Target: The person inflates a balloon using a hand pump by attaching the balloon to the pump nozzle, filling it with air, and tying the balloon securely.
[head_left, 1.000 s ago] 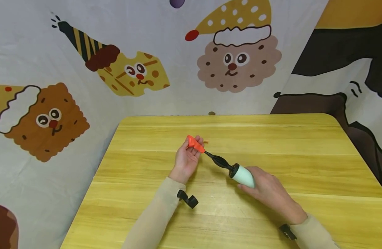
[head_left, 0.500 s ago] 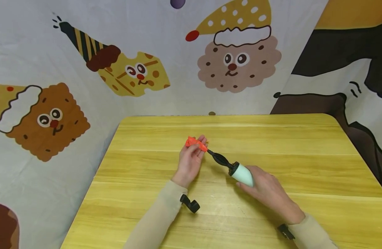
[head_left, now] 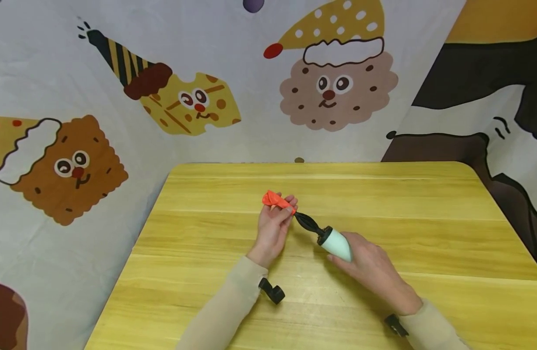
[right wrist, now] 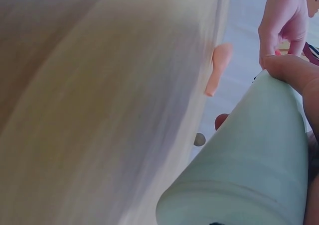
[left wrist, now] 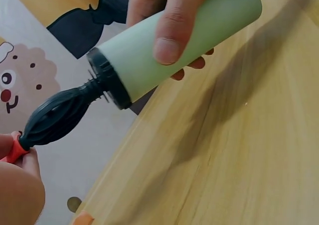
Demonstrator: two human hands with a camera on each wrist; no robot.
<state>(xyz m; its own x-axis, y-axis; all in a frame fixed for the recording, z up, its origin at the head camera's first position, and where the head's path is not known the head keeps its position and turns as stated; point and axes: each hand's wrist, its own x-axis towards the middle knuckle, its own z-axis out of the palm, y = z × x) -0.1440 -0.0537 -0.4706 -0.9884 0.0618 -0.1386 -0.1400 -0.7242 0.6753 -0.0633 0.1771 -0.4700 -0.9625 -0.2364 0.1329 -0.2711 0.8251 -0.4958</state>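
My left hand (head_left: 272, 232) pinches an orange-red, uninflated balloon (head_left: 275, 200) by its neck, between thumb and fingers. In the left wrist view that neck fits over the tip of the black ribbed nozzle (left wrist: 60, 113) of a balloon pump. The pump's mint-green barrel (left wrist: 149, 51) lies in the grip of my right hand (head_left: 373, 267), tilted with the nozzle up and to the left. Only the barrel's end and side (right wrist: 244, 165) show up close in the right wrist view, where the nozzle is hidden.
A second, paler orange balloon (right wrist: 219, 65) lies on the wooden table (head_left: 185, 291), near its far edge in the right wrist view. Behind the table hangs a cloth (head_left: 259, 107) printed with cartoon biscuits. Each sleeve carries a black wrist mount (head_left: 272, 291).
The left hand has moved right and slightly down. Its thumb and the balloon's neck have come further up the nozzle, hiding the tip. The pump has shifted slightly left.
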